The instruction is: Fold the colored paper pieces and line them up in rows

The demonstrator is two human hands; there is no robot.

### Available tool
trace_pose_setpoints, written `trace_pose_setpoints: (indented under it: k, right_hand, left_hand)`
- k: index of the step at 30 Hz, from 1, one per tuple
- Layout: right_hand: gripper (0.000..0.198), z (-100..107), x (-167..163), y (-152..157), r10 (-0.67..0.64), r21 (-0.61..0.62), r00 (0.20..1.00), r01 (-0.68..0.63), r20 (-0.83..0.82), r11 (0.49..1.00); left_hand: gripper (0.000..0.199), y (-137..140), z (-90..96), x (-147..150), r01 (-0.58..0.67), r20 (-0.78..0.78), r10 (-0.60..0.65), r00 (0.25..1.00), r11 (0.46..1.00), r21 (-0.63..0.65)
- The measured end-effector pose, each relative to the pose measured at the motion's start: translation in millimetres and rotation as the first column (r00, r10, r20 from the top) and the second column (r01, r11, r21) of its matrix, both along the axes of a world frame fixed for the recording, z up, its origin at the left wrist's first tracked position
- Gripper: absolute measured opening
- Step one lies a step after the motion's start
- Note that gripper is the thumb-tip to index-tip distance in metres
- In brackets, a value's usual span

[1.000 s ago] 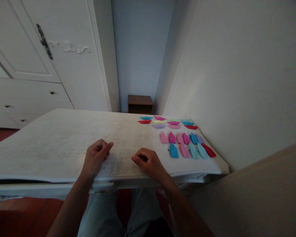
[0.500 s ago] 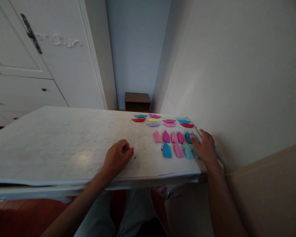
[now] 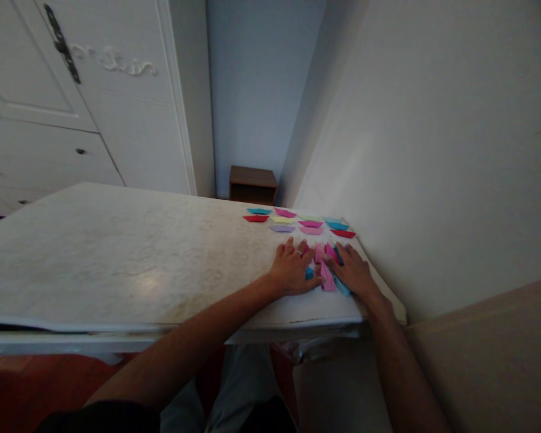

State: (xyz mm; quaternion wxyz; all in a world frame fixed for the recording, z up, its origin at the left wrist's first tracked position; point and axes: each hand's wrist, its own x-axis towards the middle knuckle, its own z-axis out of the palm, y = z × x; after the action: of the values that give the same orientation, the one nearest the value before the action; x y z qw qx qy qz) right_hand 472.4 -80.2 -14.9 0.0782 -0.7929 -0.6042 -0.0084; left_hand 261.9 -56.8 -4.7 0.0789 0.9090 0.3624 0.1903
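My left hand [image 3: 292, 269], with a ring on one finger, lies spread over the left side of a cluster of folded paper pieces. Opposite it, my right hand [image 3: 354, 272] rests with fingers apart on the cluster's right side. Between the two hands a pink folded paper piece [image 3: 327, 279] shows, along with a light blue folded paper piece [image 3: 341, 286]. Part of a blue folded paper piece [image 3: 309, 273] peeks out by my left thumb. Other pieces are covered by my fingers. Neither hand visibly grips anything.
Beyond the hands, boat-shaped paper folds in several colours, including a red paper boat [image 3: 256, 219], lie in rows near the far edge of the white table [image 3: 117, 258]. A wall [image 3: 433, 150] borders the right side. A white cabinet [image 3: 130, 120] and small brown shelf [image 3: 253, 176] stand behind.
My left hand has moved right from the bare tabletop onto the paper cluster, its curled fingers now spread. My right hand has shifted slightly left over the pieces. The view has tilted slightly.
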Motion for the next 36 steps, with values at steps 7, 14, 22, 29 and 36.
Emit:
trace_pose_setpoints:
  k: [7, 14, 22, 29, 36]
  right_hand:
    - [0.07, -4.0, -23.6, -1.9, 0.201, -0.019, 0.979, -0.2, 0.044, 0.98]
    - [0.07, -2.9, -79.7, 7.1, 0.332, 0.017, 0.943, -0.332, 0.017, 0.943]
    - [0.076, 5.3, -178.2, 29.1, 0.525, -0.024, 0.85, -0.526, -0.033, 0.85]
    - [0.075, 5.6, -262.7, 65.0, 0.738, 0.056, 0.674, -0.736, -0.028, 0.674]
    - [0.058, 15.1, -273.2, 94.2, 0.765, 0.014, 0.642, -0.767, 0.057, 0.642]
  left_hand:
    - [0.071, 1.8, -4.6, -18.8, 0.025, -0.072, -0.025, 0.997, 1.0, 0.01]
    - [0.064, 3.0, -4.9, -81.7, -0.052, -0.075, 0.053, 0.996, 0.999, 0.007]
    - [0.058, -1.8, 0.0, -191.2, -0.325, -0.094, 0.323, 0.942, 0.946, -0.002]
    - [0.068, -9.4, 5.8, -299.8, -0.608, -0.137, 0.599, 0.789, 0.794, -0.028]
    - [0.093, -14.2, 1.3, -365.0, -0.818, -0.161, 0.812, 0.562, 0.574, 0.043]
